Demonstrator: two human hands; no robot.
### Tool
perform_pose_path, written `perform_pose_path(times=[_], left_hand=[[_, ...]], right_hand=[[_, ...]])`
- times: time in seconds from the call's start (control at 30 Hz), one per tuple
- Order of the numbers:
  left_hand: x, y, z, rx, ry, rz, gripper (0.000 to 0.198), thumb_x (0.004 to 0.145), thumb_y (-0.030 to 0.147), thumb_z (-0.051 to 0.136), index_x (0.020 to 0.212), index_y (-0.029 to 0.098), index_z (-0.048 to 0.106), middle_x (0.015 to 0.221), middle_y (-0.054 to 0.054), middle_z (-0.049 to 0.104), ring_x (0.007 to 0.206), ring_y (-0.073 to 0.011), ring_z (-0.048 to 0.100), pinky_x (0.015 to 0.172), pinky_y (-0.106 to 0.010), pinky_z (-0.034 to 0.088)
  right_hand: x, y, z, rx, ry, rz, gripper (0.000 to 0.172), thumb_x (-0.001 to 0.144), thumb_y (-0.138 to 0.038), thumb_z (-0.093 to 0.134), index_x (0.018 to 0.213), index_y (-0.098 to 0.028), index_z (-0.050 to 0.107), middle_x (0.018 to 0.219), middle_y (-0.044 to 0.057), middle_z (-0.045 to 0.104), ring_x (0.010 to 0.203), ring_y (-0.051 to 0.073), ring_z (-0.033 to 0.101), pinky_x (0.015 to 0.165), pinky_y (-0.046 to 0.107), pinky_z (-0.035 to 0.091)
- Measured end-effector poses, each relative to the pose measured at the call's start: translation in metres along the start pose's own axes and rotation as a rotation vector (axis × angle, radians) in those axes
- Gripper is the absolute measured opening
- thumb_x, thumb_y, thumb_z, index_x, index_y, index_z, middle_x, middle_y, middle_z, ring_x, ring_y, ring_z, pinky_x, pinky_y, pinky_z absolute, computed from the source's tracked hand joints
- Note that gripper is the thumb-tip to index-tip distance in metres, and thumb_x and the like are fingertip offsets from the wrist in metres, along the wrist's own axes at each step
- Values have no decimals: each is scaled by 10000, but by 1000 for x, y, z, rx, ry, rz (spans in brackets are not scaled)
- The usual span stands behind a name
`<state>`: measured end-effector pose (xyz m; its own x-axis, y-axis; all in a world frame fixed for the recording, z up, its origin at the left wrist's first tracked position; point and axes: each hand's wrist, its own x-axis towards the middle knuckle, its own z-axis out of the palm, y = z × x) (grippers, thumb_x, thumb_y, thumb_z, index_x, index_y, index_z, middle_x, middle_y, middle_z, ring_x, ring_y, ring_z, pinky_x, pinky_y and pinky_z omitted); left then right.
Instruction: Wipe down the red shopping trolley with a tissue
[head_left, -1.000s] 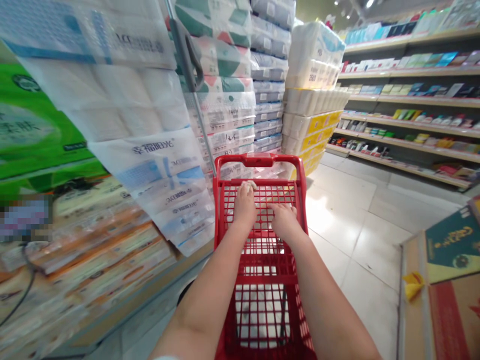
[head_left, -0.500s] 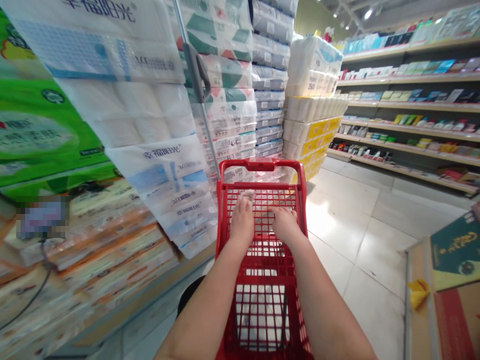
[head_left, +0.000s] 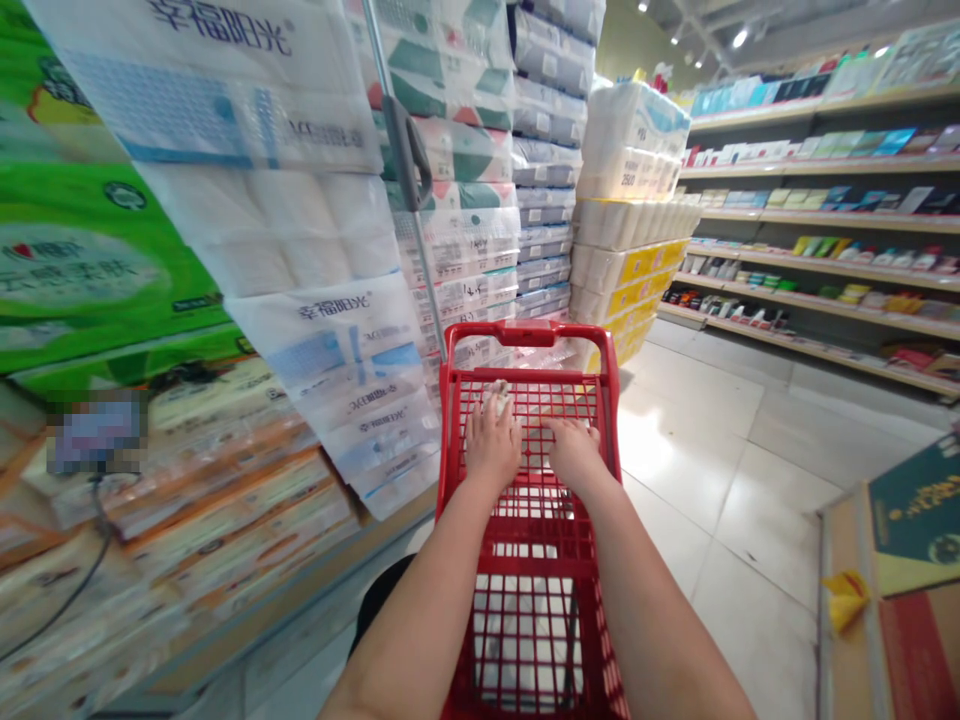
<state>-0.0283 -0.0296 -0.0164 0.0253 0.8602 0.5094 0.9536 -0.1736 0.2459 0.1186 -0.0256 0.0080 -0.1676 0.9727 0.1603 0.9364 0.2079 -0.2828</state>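
Below me stands a red plastic shopping cart (head_left: 613,420) with a grid basket. My left hand (head_left: 493,445) is over the left part of the grid, its fingers stretched forward and apart. At its fingertips is a small crumpled pale thing (head_left: 501,392), too blurred to name. To the right, my right hand (head_left: 576,452) reaches over the grid with the index finger pointing left and the other fingers partly bent; nothing shows in it. The hands are apart from each other. Whether either one presses on the grid is hard to see.
Tall stacks of wrapped toilet rolls (head_left: 334,340) and green tissue packs (head_left: 97,250) line the left side. A grey pole (head_left: 405,150) leans there. Shelves of small goods (head_left: 817,215) stand at right, beyond the tiled floor (head_left: 675,480). Boxes (head_left: 919,520) stand at the right edge.
The view has shifted slightly, so the cart appears a little further right and lower. My left fingers look more spread; my right hand keeps nearly the same place over the grid.
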Motion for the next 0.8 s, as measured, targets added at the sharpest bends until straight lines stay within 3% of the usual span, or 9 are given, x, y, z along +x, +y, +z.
perform_pose_path(times=[0.13,0.17,0.3,0.4,0.5,0.67,0.8], left_hand=[[1,-2,4,-54,-125,274,569,823,69,443,1379,188,480,1494,-84,420,1465,-254,171,1163,-476,287],[1,-3,4,-56,-139,282,602,799,39,442,1378,200,481,1486,-66,435,1465,-247,168,1163,-468,292],[0,-4,4,-11,-72,88,632,781,14,422,1393,170,459,1500,-83,415,1433,-262,265,1168,-488,272],[-4,2,3,-24,-92,176,613,783,30,431,1384,146,471,1488,-88,431,1453,-271,207,1165,-493,271],[-6,4,1,-50,-129,251,599,786,28,429,1347,214,524,1422,-25,521,1463,-258,166,1144,-492,306],[-1,-1,-2,-24,-80,66,556,838,79,427,1354,260,525,1437,4,507,1404,-298,293,1102,-522,346],[-2,4,-4,-3,-154,207,571,838,88,438,1369,288,506,1459,35,480,1368,-285,330,1094,-482,360]], right_hand=[[0,-1,0,7,-12,12,483,823,-94,428,1254,-250,578,1277,72,619,1186,251,488,964,423,272],[0,-1,0,11,-10,15,491,816,-93,434,1259,-253,574,1286,71,613,1191,251,484,966,422,271],[0,0,1,13,-10,9,512,796,-89,450,1272,-238,566,1299,83,601,1199,256,474,960,419,281],[-1,0,1,18,-14,3,485,821,-91,425,1259,-235,574,1270,87,619,1183,253,488,953,418,286],[-1,1,1,31,-14,0,480,828,-89,414,1253,-241,576,1267,85,621,1183,251,491,950,417,290],[-2,0,0,22,-16,-1,503,807,-87,439,1270,-236,568,1312,90,589,1215,259,467,965,431,287],[0,0,1,25,-25,4,470,833,-96,420,1254,-234,574,1284,91,609,1202,254,478,960,424,290]])
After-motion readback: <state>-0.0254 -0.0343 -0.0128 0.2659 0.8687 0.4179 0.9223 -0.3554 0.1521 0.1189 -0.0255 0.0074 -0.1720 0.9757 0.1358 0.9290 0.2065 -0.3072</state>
